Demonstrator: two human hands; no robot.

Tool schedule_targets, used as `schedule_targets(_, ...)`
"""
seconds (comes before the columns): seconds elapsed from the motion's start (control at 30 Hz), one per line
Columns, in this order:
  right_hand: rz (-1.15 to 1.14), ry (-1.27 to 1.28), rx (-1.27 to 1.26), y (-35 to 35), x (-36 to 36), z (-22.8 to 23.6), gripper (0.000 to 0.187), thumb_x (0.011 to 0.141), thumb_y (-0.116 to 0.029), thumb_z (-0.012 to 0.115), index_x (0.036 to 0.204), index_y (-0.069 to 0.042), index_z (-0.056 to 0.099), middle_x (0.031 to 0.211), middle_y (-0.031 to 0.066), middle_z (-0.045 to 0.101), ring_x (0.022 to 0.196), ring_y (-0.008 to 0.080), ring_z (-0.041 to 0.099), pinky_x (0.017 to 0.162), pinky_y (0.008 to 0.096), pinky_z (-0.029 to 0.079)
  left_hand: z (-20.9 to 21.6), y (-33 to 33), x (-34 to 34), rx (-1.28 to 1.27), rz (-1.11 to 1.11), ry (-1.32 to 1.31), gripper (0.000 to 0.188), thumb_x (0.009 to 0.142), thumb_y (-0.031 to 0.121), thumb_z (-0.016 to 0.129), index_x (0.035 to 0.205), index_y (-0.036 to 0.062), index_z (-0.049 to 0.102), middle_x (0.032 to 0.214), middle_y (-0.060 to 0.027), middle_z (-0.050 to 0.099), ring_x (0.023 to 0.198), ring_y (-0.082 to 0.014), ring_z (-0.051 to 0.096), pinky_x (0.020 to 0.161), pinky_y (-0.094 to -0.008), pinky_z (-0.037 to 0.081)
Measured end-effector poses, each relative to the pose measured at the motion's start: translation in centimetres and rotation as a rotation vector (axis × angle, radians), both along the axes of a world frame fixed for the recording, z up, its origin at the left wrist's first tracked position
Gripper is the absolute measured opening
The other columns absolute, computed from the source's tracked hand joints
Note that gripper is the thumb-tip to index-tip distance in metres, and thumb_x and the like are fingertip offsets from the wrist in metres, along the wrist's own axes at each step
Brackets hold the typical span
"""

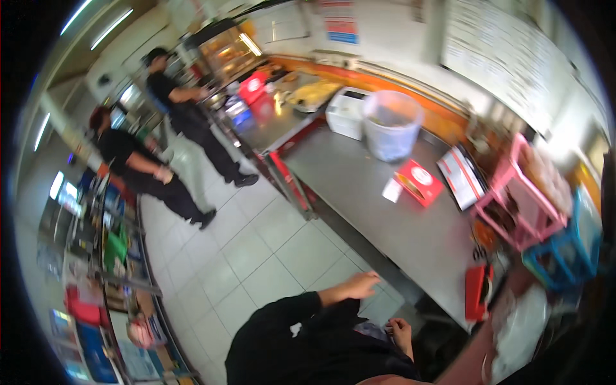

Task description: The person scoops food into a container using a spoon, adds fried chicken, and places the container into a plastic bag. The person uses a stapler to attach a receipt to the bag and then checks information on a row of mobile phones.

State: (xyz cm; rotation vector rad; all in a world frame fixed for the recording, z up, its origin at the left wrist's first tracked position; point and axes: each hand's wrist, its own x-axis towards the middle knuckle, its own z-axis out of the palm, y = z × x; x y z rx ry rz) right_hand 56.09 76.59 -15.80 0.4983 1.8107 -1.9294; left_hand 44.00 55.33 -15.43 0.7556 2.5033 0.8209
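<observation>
My left hand point(360, 285) extends from a black sleeve in front of my body, over the tiled floor. Its fingers are loosely stretched and nothing shows in them, though the picture is blurred. Lower and to its right, my right hand point(402, 332) is near my waist, fingers slightly bent and apart, with nothing visible in it. A dark, shiny piece of material point(372, 331) shows just left of it. Both hands are short of the steel counter point(359, 173). At the lower right, another bare forearm point(471, 359), apparently another person's, reaches beside a clear plastic bag point(523, 330).
On the counter stand a translucent bucket point(393, 125), a white container point(347, 114), a red box point(418, 183), a tablet-like panel point(462, 176), a pink basket point(521, 192), a blue basket point(568, 253) and a red holder point(477, 294). Two people in black point(131, 157) stand at left.
</observation>
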Motion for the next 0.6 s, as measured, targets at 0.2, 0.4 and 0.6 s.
schedule_targets(0.2, 0.325, 0.206, 0.276, -6.3, -15.7, -3.2, 0.015, 0.077, -0.015, 0.054, 0.079, 0.0, 0.055, 0.069, 0.006, 0.058, 0.054, 0.0111, 0.052, 0.049, 0.0227, 0.041, 3.1, -17.8, -8.0, -0.009, 0.592, 0.253, 0.031, 0.072, 0.02, 0.056, 0.1, 0.0085, 0.05, 0.101, -0.0107, 0.049, 0.091, -0.0284, 0.05, 0.075, -0.0368, 0.042)
schedule_targets(0.4, 0.202, 0.483, 1.021, -11.8, -23.7, -5.3, 0.022, 0.063, -0.019, 0.065, 0.065, -0.003, 0.051, 0.065, 0.0098, 0.054, 0.064, 0.0235, 0.053, 0.057, 0.0333, 0.041, 3.1, -20.7, -14.7, 0.149, 0.762, 0.11, 0.028, 0.075, 0.023, 0.054, 0.1, 0.0097, 0.05, 0.096, -0.0093, 0.05, 0.089, -0.0262, 0.05, 0.074, -0.0353, 0.041)
schedule_targets(0.6, 0.263, 0.117, 1.008, -10.8, -25.7, -6.1, 0.033, 0.064, -0.035, 0.064, 0.055, -0.006, 0.053, 0.057, 0.0094, 0.054, 0.055, 0.0282, 0.052, 0.054, 0.0421, 0.04, 4.6, -23.3, -25.6, 0.237, 0.76, 0.08, 0.025, 0.076, 0.024, 0.053, 0.097, 0.0106, 0.051, 0.097, -0.0082, 0.052, 0.085, -0.0261, 0.052, 0.072, -0.035, 0.042)
